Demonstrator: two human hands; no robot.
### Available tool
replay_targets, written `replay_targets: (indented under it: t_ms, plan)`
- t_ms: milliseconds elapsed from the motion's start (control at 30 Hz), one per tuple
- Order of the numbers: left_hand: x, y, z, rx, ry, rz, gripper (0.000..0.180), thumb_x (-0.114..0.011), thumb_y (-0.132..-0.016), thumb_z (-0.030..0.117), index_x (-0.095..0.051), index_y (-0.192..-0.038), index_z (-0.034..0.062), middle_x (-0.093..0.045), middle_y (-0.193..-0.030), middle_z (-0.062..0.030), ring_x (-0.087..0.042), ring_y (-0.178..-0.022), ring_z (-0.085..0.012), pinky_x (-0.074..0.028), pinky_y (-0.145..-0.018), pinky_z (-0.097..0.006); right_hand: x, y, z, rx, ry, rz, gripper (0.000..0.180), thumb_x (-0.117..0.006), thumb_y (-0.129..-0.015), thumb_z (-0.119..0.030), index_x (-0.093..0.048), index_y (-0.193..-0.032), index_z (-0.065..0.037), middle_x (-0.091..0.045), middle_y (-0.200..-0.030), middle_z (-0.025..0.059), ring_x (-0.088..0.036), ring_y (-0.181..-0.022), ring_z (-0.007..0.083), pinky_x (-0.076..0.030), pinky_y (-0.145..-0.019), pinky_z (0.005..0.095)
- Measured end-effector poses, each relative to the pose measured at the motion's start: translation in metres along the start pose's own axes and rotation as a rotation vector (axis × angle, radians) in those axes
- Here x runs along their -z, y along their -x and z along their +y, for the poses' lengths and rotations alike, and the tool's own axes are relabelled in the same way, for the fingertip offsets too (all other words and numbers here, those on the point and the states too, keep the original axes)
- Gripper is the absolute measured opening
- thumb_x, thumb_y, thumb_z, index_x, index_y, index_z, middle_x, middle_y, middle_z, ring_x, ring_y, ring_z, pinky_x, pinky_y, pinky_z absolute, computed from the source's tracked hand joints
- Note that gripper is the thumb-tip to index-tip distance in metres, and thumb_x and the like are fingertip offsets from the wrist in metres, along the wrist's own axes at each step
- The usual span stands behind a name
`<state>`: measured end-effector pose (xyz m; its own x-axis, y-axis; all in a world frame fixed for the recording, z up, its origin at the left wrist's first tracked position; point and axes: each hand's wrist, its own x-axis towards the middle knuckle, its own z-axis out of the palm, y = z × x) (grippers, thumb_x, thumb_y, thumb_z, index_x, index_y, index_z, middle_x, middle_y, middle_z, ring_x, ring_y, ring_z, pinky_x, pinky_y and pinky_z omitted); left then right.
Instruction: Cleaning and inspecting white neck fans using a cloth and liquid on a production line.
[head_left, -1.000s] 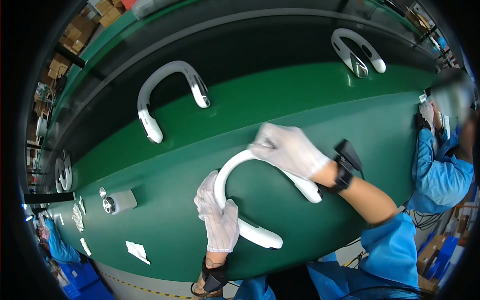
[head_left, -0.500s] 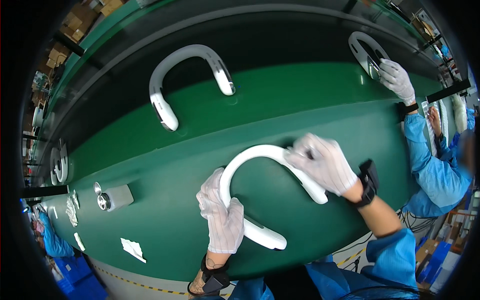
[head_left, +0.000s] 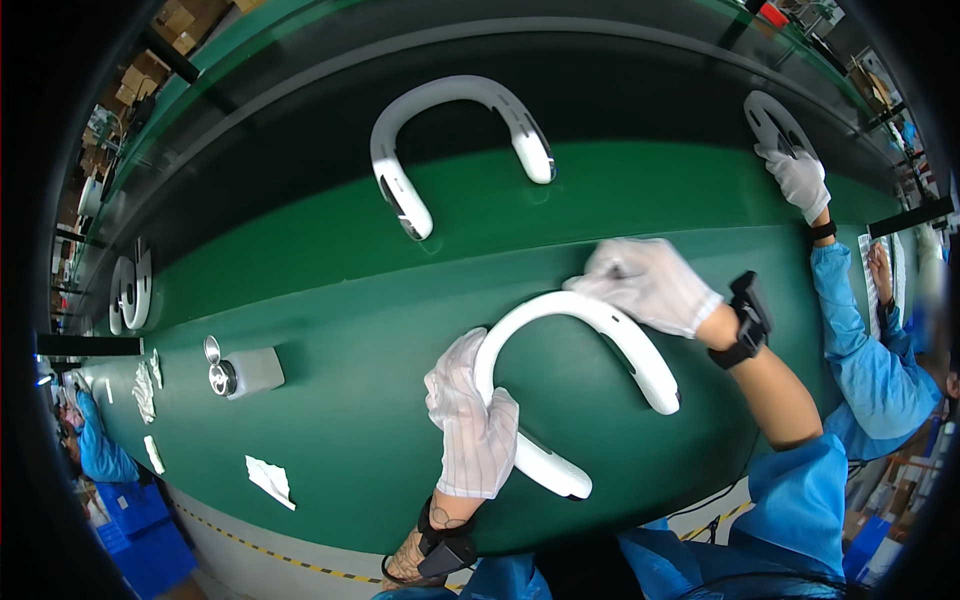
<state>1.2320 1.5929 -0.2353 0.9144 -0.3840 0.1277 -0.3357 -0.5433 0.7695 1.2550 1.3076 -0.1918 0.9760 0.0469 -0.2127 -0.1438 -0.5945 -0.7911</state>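
A white U-shaped neck fan (head_left: 640,358) is over the green table with its curve facing away from me. My left hand (head_left: 470,425), in a thin striped white glove, is closed around its left side, the thumb across the inner edge. My right hand (head_left: 652,285), gloved alike, is at the far right of the curve with its fingers pinched together. Whether anything is between those fingertips is hidden. Small dark slots show on the fan's right arm.
Another neck fan (head_left: 460,90) lies on the far green belt. At the right, a co-worker's gloved hand (head_left: 800,185) touches a third one (head_left: 775,118). A square bottle with a metal lid (head_left: 255,372), a crumpled white scrap (head_left: 270,482) and white cloths (head_left: 145,392) are at the left.
My right hand has moved up along the fan's curve, away from its right arm. The neck fan on the belt has shifted right. My left hand keeps its grip.
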Motion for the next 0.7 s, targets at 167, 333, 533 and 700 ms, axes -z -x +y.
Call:
replay_targets:
  t_ms: [167, 333, 533, 700]
  plan:
    - [-0.001, -0.002, 0.001, -0.027, -0.007, -0.007, 0.072, -0.063, -0.078, -0.003, -0.052, -0.148, 0.0052, -0.056, -0.144, -0.0197, -0.055, -0.122, -0.0424, -0.041, -0.108, -0.052, -0.006, 0.013, 0.023, 0.092, -0.030, 0.127, 0.033, -0.082, -0.095, -0.032, -0.068, -0.085, -0.004, -0.074, -0.090, 0.0094, -0.074, -0.082, 0.0193, -0.060, -0.075, 0.0331]
    - [-0.001, -0.002, 0.009, 0.061, 0.030, -0.045, 0.066, -0.057, -0.081, -0.002, -0.051, -0.146, 0.0053, -0.055, -0.143, -0.0199, -0.051, -0.123, -0.0412, -0.037, -0.112, -0.050, -0.032, -0.030, -0.017, 0.269, -0.004, 0.019, 0.025, -0.075, -0.095, -0.025, -0.070, -0.085, -0.002, -0.074, -0.093, 0.0147, -0.073, -0.084, 0.0312, -0.059, -0.081, 0.0396]
    - [0.002, 0.001, 0.003, 0.037, 0.063, -0.031, 0.063, -0.058, -0.083, -0.002, -0.050, -0.145, 0.0037, -0.055, -0.144, -0.0194, -0.051, -0.123, -0.0408, -0.037, -0.114, -0.049, -0.059, -0.029, -0.048, 0.688, 0.468, 0.092, 0.015, -0.066, -0.095, -0.018, -0.074, -0.086, -0.009, -0.068, -0.083, 0.0113, -0.069, -0.084, 0.0352, -0.055, -0.075, 0.0472]
    - [0.001, 0.004, 0.002, 0.043, 0.066, 0.005, 0.060, -0.058, -0.083, -0.005, -0.049, -0.143, 0.0031, -0.055, -0.142, -0.0200, -0.052, -0.125, -0.0390, -0.039, -0.113, -0.048, -0.039, -0.004, -0.012, 0.497, 0.478, 0.310, 0.012, -0.071, -0.091, -0.016, -0.078, -0.100, -0.018, -0.068, -0.087, 0.0019, -0.067, -0.083, 0.0284, -0.053, -0.075, 0.0403]
